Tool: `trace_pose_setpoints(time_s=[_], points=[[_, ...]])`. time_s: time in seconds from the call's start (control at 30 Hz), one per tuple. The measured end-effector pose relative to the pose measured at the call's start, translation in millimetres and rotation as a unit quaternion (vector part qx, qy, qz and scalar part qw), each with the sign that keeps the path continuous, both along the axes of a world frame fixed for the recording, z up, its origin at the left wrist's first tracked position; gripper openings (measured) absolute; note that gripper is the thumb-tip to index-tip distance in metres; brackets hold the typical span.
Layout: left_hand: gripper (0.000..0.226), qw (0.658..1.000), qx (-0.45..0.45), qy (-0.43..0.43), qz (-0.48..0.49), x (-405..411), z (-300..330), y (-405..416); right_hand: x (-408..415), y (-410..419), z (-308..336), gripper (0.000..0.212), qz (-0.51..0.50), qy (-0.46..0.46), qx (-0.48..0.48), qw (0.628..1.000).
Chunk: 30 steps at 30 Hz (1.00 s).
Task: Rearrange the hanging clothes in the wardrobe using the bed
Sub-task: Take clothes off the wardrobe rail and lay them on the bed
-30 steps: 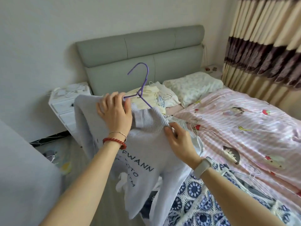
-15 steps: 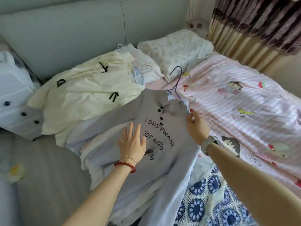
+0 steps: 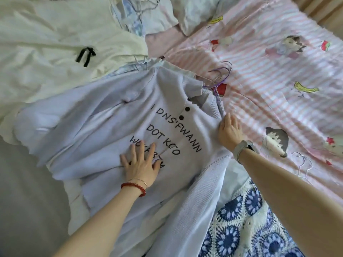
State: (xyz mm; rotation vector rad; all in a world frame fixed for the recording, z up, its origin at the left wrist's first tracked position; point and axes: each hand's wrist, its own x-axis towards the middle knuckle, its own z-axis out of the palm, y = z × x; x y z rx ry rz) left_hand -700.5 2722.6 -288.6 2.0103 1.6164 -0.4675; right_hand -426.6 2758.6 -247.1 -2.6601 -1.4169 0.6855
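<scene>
A pale lilac sweater with black lettering lies spread face up on the bed, on top of other clothes. A purple hanger sticks out of its collar, the hook lying on the pink striped bedcover. My left hand presses flat on the sweater's front, fingers spread over the lettering. My right hand rests at the sweater's right shoulder beside the collar, fingers down on the fabric; whether they pinch it I cannot tell.
A cream garment with black bows lies at the upper left on more hangered clothes. A blue and white crochet blanket lies at the lower right. A white wire hanger lies on the bedcover. A pillow sits at the top.
The sweater went from held up in the air to laid flat on the bed pile. My left hand let go of the hanger and moved onto its front; the view closed in.
</scene>
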Motion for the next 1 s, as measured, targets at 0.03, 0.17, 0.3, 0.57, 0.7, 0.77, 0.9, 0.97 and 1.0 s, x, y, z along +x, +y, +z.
trace_pose_setpoints(time_s=[0.03,0.17,0.3,0.57,0.7,0.77,0.9,0.97,1.0], points=[[0.059,1.000,-0.007,-0.004,-0.002,-0.9,1.6,1.1,-3.0,-1.9,2.6,0.048,-0.004,-0.008,-0.001,1.000],[0.053,0.999,-0.008,-0.035,0.017,-7.2,24.7,13.0,-20.5,-10.9,32.5,0.054,0.065,-0.078,0.009,0.995],[0.051,0.983,0.115,-0.100,0.104,-13.5,77.1,15.3,-57.7,-30.4,70.2,0.051,0.164,-0.075,0.059,0.982],[0.042,0.930,0.331,-0.106,0.116,-54.9,167.5,-90.5,-135.3,-133.2,146.5,0.055,0.314,-0.029,0.177,0.932],[0.045,0.934,0.283,-0.108,0.187,-79.5,181.9,-199.2,-164.8,-211.7,162.3,0.061,0.371,0.030,0.155,0.915],[0.045,0.935,0.268,-0.090,0.215,-91.5,184.1,-268.5,-179.4,-254.0,164.1,0.057,0.406,0.057,0.145,0.900],[0.048,0.921,0.239,-0.058,0.302,-113.6,189.1,-399.4,-214.7,-337.1,160.2,0.047,0.486,0.106,0.132,0.858],[0.045,0.911,0.227,-0.034,0.343,-128.9,191.5,-453.3,-239.2,-375.4,157.9,0.048,0.541,0.129,0.120,0.822],[0.045,0.905,0.221,-0.019,0.362,-138.5,195.1,-477.5,-253.3,-392.6,157.5,0.047,0.571,0.139,0.110,0.801]])
